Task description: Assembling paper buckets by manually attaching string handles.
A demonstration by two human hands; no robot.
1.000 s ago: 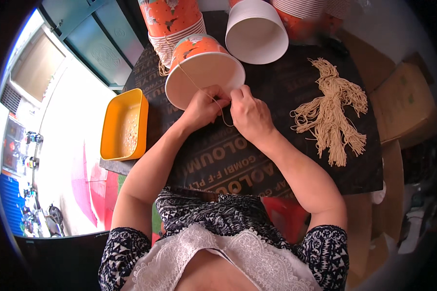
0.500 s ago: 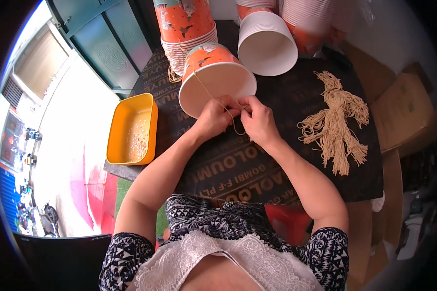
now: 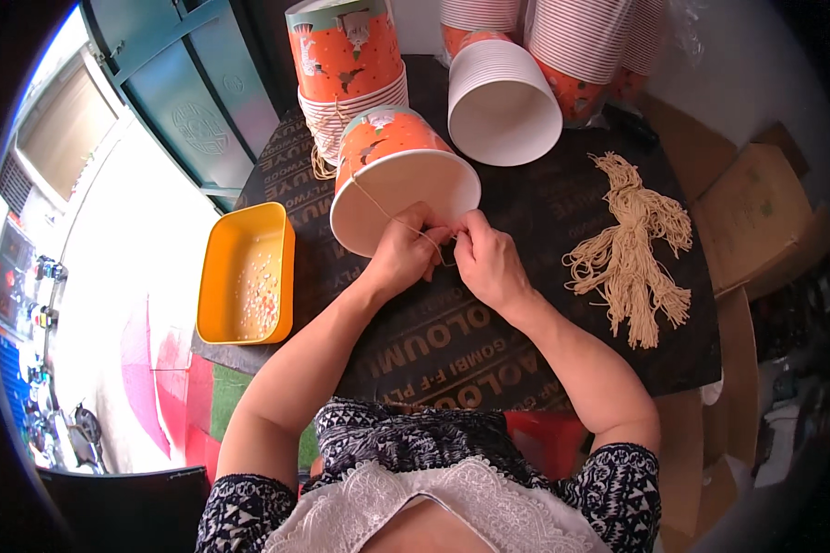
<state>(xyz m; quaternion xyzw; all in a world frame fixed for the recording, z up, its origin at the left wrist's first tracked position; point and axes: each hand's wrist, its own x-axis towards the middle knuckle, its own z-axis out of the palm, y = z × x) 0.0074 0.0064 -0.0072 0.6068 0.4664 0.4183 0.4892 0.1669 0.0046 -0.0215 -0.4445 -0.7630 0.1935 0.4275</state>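
Okay, mid-frame the left hand (image 3: 404,249) and right hand (image 3: 491,262) have fingertips closed on thin beige cord (image 3: 373,197), by the tipped orange-and-white paper tub (image 3: 401,173); exact grip's hidden. I'd pinch close in, hanging loop kept clear.

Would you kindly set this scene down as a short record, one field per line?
Bucket: orange outside, white inside, tipped with its opening toward the person
Thin cord: beige, running from the bucket across its opening to the hands
Left hand: pinching the cord at the bucket's near rim
Right hand: pinching beside the left fingertips
Cord bundle: beige, loose-ended, on the table's right
Yellow tray: at left, small pale and reddish bits inside
Bucket stack: upside down, behind
Table: dark, printed top
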